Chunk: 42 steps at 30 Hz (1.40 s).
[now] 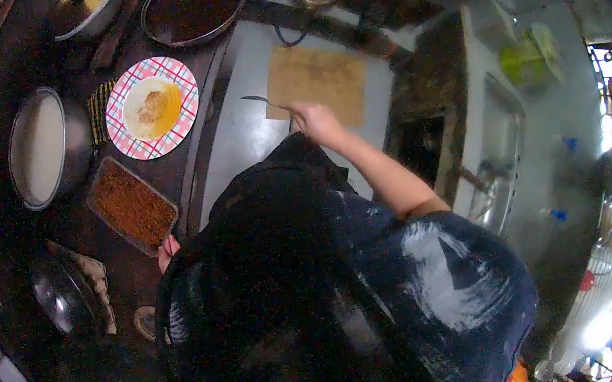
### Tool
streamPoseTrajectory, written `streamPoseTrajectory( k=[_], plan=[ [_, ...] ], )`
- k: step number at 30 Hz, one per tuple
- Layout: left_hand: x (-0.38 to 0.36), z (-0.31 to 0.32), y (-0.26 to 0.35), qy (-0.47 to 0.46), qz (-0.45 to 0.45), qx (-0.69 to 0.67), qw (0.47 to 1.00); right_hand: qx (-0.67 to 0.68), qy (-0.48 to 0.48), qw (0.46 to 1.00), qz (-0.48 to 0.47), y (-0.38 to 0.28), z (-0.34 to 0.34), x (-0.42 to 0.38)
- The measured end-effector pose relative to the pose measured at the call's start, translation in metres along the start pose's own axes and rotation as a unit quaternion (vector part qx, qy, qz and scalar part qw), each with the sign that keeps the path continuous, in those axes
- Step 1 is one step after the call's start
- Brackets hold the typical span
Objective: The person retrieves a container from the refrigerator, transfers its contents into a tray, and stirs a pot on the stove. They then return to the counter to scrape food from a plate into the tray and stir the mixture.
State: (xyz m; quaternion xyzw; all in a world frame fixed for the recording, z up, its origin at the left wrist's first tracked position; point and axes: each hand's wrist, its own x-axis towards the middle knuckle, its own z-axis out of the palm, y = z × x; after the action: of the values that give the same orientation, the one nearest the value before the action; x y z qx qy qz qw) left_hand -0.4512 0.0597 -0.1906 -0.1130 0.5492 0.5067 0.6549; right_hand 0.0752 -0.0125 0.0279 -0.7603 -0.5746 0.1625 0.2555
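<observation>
My right hand (316,123) is closed around the handle of a metal spoon (255,99), which points to the left above the pale floor and a brown cardboard sheet (328,70). My left hand (168,252), mostly hidden by my dark clothing, grips the near corner of a clear rectangular container (99,208) filled with reddish-brown crumbly food (134,203). Beyond the container, a pink checked plate (125,142) holds a yellow liquid with a brown powder heap (155,107).
A metal pot (75,133) of whitish liquid stands on the dark table at left, with a round dark pan (193,7) at the back. A black pan (62,292) lies at lower left. Pale walls and a lime-green item (526,58) are at right.
</observation>
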Motion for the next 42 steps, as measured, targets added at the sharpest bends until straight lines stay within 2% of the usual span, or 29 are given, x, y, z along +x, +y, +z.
streamPoseTrajectory(
  k=[1, 3, 4, 6, 7, 9, 10, 12, 15, 20, 23, 25, 26, 27, 28, 29, 30, 31, 33, 35, 37, 39, 40, 41, 42],
  plan=[
    [0.002, -0.004, 0.000, -0.003, -0.002, 0.001, 1.000, -0.002, 0.003, 1.000, 0.002, -0.002, -0.001, -0.002],
    [0.006, -0.013, -0.003, -0.088, 0.070, 0.157, 0.981, -0.037, -0.030, 0.998, 0.042, -0.004, -0.002, -0.005],
    [0.000, -0.006, -0.006, -0.092, 0.067, 0.157, 0.981, -0.039, -0.027, 0.998, 0.043, -0.001, -0.001, -0.006],
    [-0.029, 0.016, -0.013, -0.031, 0.093, 0.077, 0.992, -0.057, 0.039, 0.997, -0.028, 0.008, 0.007, -0.006],
    [-0.023, 0.010, -0.012, -0.032, 0.092, 0.076, 0.992, -0.060, 0.039, 0.997, -0.028, 0.010, 0.007, -0.004],
    [0.012, -0.020, -0.006, -0.109, 0.034, 0.097, 0.989, -0.056, 0.009, 0.998, -0.012, 0.011, 0.007, 0.001],
    [0.024, -0.027, -0.002, -0.107, 0.034, 0.093, 0.989, -0.059, 0.006, 0.998, -0.015, 0.008, 0.005, 0.004],
    [0.052, -0.047, 0.004, -0.178, 0.006, 0.117, 0.977, -0.035, -0.006, 0.999, -0.002, -0.007, -0.004, 0.011],
    [0.071, -0.054, -0.001, -0.175, 0.041, 0.152, 0.972, -0.033, -0.022, 0.999, 0.003, -0.039, -0.021, 0.022],
    [0.077, -0.059, -0.004, -0.156, 0.052, 0.135, 0.977, -0.037, -0.024, 0.999, -0.008, -0.026, -0.010, 0.027],
    [0.093, -0.068, -0.005, -0.178, 0.057, 0.123, 0.975, -0.037, -0.023, 0.999, -0.029, -0.011, 0.002, 0.033],
    [0.089, -0.075, -0.005, -0.199, 0.090, 0.149, 0.964, -0.030, -0.017, 0.998, -0.052, -0.010, 0.006, 0.036],
    [0.062, -0.065, -0.003, -0.238, 0.168, 0.250, 0.923, -0.028, -0.031, 0.999, -0.028, -0.019, 0.002, 0.036],
    [0.043, -0.057, -0.006, -0.259, 0.255, 0.359, 0.860, -0.025, -0.046, 0.999, -0.005, -0.025, 0.002, 0.036],
    [0.012, -0.045, -0.004, -0.272, 0.399, 0.492, 0.725, -0.024, -0.051, 0.998, -0.010, -0.022, 0.008, 0.035],
    [-0.007, -0.028, -0.006, -0.274, 0.472, 0.539, 0.641, -0.019, -0.037, 0.999, -0.025, -0.018, 0.015, 0.037],
    [-0.021, -0.015, -0.008, -0.275, 0.522, 0.555, 0.587, -0.012, -0.025, 0.999, -0.043, -0.017, 0.021, 0.040],
    [-0.020, -0.010, -0.016, -0.262, 0.526, 0.555, 0.589, -0.008, -0.032, 0.998, -0.054, -0.021, 0.022, 0.042],
    [-0.015, -0.005, -0.027, -0.119, 0.480, 0.619, 0.610, -0.020, -0.066, 0.996, -0.054, -0.040, 0.022, 0.048],
    [-0.114, 0.061, -0.014, -0.086, 0.554, 0.680, 0.474, 0.004, -0.081, 0.991, -0.103, -0.067, 0.023, 0.060],
    [-0.095, 0.046, -0.011, -0.067, 0.737, 0.643, 0.196, 0.027, -0.107, 0.982, -0.151, -0.101, 0.033, 0.072],
    [-0.073, 0.024, -0.035, -0.045, 0.667, 0.660, 0.342, 0.039, -0.092, 0.962, -0.254, -0.136, 0.043, 0.087],
    [-0.078, 0.026, -0.034, -0.014, 0.661, 0.661, 0.355, 0.042, -0.115, 0.953, -0.278, -0.152, 0.048, 0.093],
    [-0.072, 0.020, -0.038, -0.105, 0.591, 0.555, 0.575, 0.032, -0.150, 0.935, -0.320, -0.168, 0.052, 0.096],
    [-0.070, 0.020, -0.037, -0.190, 0.492, 0.398, 0.751, 0.023, -0.183, 0.914, -0.361, -0.183, 0.058, 0.100]
  ],
)
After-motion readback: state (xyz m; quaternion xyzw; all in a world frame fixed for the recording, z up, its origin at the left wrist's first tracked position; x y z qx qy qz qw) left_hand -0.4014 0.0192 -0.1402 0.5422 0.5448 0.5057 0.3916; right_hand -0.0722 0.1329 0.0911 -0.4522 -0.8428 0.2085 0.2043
